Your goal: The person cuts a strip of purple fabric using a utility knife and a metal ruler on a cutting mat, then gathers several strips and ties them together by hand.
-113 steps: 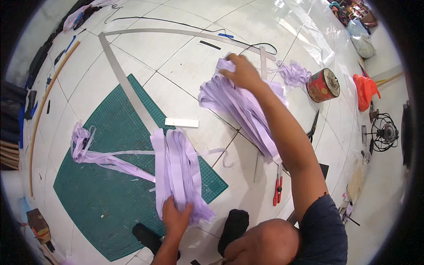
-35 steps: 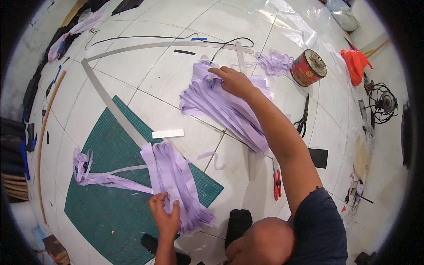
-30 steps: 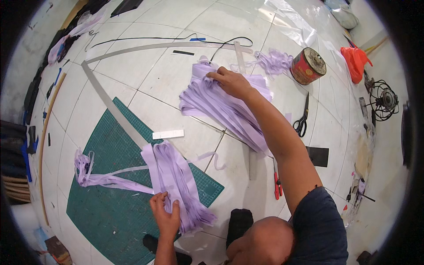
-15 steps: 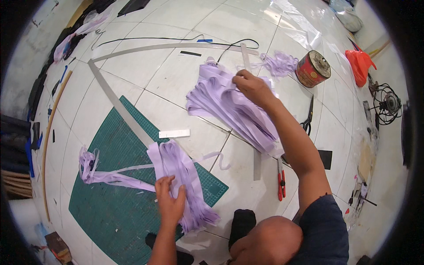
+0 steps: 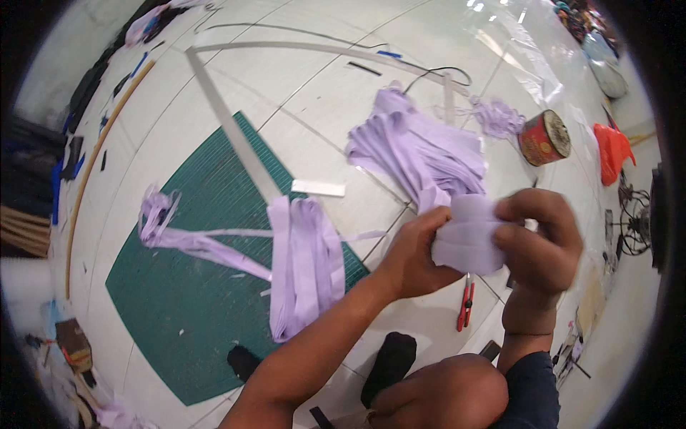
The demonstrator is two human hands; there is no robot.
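My left hand [image 5: 418,254] is closed on one side of a lavender fabric strip [image 5: 468,234], raised toward the camera. The fingers of my right hand [image 5: 539,239], slightly blurred, pinch the strip's other side. Beyond them a fanned pile of lavender strips [image 5: 418,139] lies on the tiled floor; the held piece overlaps its near end in view. Another bundle of strips [image 5: 304,268] rests folded on the green cutting mat [image 5: 189,307], beside thin tangled lavender offcuts [image 5: 158,211]. Below my hands a red-handled tool [image 5: 466,307] lies on the floor.
A long flat grey bar [image 5: 232,132] reaches the mat bundle, near a white rectangular piece [image 5: 318,188]. A red tin [image 5: 544,137] and an orange-red plastic bag [image 5: 613,154] stand at right. Along the left lies a wooden stick [image 5: 100,150]. My socked foot [image 5: 389,365] is close below.
My left hand has left the bundle on the mat and moved right. Both hands now hold a lavender strip up, close together. The whole view has shifted somewhat.
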